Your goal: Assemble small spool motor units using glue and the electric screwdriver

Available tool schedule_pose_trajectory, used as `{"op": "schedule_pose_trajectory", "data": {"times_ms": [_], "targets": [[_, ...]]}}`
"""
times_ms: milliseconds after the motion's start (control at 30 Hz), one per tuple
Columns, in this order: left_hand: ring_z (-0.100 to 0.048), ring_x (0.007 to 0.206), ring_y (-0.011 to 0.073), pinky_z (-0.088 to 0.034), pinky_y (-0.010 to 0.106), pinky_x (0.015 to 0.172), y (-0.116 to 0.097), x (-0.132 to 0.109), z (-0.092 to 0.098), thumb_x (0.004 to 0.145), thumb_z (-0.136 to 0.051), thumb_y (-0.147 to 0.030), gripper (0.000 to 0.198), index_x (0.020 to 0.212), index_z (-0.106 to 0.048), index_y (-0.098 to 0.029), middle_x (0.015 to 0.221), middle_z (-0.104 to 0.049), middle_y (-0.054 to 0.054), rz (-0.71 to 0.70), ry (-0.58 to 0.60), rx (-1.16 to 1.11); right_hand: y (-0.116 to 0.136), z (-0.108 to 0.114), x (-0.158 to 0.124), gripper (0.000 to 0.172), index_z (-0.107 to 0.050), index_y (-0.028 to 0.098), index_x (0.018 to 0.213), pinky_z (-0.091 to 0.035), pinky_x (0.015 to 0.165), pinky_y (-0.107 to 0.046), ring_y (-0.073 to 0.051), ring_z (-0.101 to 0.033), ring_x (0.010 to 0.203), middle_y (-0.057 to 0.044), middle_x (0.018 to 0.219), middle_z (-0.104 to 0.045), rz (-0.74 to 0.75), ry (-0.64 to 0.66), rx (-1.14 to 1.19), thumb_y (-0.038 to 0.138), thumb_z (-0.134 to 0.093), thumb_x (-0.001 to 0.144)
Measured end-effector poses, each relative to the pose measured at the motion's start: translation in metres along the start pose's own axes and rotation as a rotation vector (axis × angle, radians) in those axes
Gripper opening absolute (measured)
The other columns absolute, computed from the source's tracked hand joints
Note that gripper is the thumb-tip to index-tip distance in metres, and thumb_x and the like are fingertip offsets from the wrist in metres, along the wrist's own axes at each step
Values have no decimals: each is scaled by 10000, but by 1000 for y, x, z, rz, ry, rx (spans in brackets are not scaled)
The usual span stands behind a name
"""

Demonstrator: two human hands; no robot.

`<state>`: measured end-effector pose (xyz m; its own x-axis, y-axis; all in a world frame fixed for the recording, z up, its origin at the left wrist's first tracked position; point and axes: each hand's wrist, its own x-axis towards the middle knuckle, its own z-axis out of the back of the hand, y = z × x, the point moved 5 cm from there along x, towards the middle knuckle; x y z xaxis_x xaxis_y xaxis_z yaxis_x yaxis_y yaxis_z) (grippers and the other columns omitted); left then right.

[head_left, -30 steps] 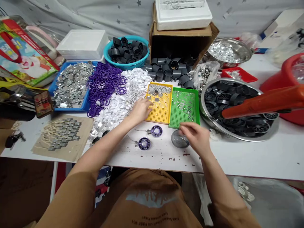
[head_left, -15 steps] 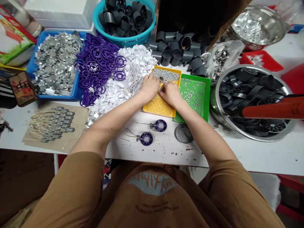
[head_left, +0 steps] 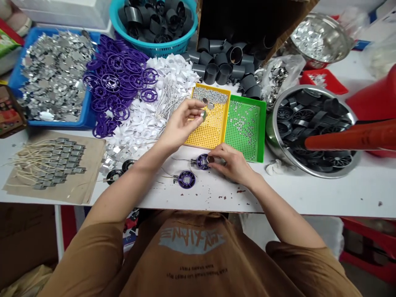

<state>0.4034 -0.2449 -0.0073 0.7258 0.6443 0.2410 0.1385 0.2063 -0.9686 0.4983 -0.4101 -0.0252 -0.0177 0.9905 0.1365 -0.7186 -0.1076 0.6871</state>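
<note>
Pinching discs [head_left: 210, 159] with both hands [head_left: 181, 123] [head_left: 232, 165], left overlapping yellow tray [head_left: 210, 133], steel bowl [head_left: 270, 123] at right

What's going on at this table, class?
A person's right hand holds a small disc by a purple wheel; whether they touch is unclear. The left hand pinches a small piece near the yellow tray. A second wheel lies on the table, and the green tray sits beside the yellow one.
</note>
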Motion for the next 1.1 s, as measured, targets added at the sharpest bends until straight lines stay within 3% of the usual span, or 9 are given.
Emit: {"op": "schedule_pose_trajectory", "data": {"times_ms": [200,333,433,600,767,967,1100], "targets": [[-599,952,158,-496,276,842,7,-76,27,783,-717,-280,318,1068,-601,-198,1001,-631,59,270,-158,-319,2,-14,5,221,-625,168,1048,-487,721,-330,-195,-553,833,-71,904,-575,68,41,-107,322,-610,891],[-594,869,128,-489,240,794,18,-107,32,754,-754,-292,331,1038,-620,-188,946,-638,46,356,-282,-387,5,-13,2,305,-612,168,1105,-497,717,-336,-200,-557,837,-80,915,-586,120,2,-127,384,-602,889],[-594,865,119,-481,236,816,19,-121,31,762,-752,-277,308,1029,-623,-196,945,-632,35,386,-303,-388,8,-6,-9,368,-571,173,1198,-512,783,-371,-222,-566,921,-104,1000,-609,137,-90,-164,365,-611,886],[-608,989,159,-455,287,915,20,-127,18,841,-674,-283,274,1084,-580,-200,1008,-651,62,396,-110,-325,12,-14,-29,377,-528,179,1288,-496,893,-436,-258,-523,1067,-138,1175,-603,134,-118,-300,273,-556,924],[-620,986,172,-464,292,877,27,-123,0,855,-653,-313,265,1075,-554,-203,1058,-645,67,491,67,-310,9,-34,-36,427,-490,158,1347,-461,936,-487,-298,-449,1157,-154,1327,-553,119,-56,-449,275,-522,938],[-616,1027,188,-450,303,893,27,-119,-7,856,-652,-320,265,1068,-546,-202,1112,-640,77,510,93,-322,9,-39,-39,486,-414,165,1418,-429,940,-498,-304,-441,1175,-145,1376,-532,106,-13,-543,275,-491,951],[-608,1031,184,-443,305,913,26,-120,-5,855,-654,-313,261,1065,-551,-199,1077,-643,73,499,78,-330,8,-44,-42,532,-353,173,1461,-379,991,-529,-326,-390,1272,-129,1433,-490,117,34,-611,174,-463,941]]}}
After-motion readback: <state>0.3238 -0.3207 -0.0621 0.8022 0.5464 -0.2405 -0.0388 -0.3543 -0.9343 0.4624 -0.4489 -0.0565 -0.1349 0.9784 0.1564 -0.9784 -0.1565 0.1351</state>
